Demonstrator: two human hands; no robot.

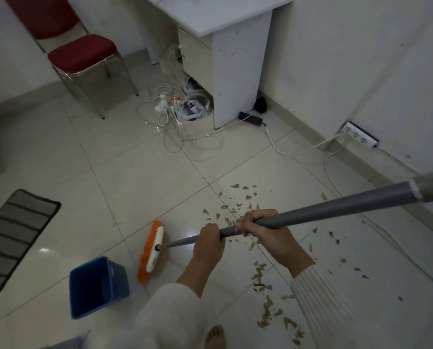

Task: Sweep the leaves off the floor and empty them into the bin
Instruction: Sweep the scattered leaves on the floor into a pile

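The broom (152, 250) handle is gripped at frame centre by the left hand (208, 241) and right hand (259, 229), fingers curled tight, leaves (262, 280) scattered lower right, bin (97, 285) lower left.

Dimly lit room corner seen from above. Floor (135, 177): large glossy pale tiles with thin dark grout lines, showing small light reflections. Walls (361, 59): plain white, scuffed, with a pale skirting along the base. White desk (235, 46) stands against the right wall, with a cream drawer unit beneath. Under and beside it lies a tangle of white cables (185, 137) and a power strip with a red indicator light. A wall socket strip (360, 135) sits low on the right wall. Red padded chair (82, 56) with chrome legs at upper left. Grey striped mat (11, 243) at left edge.
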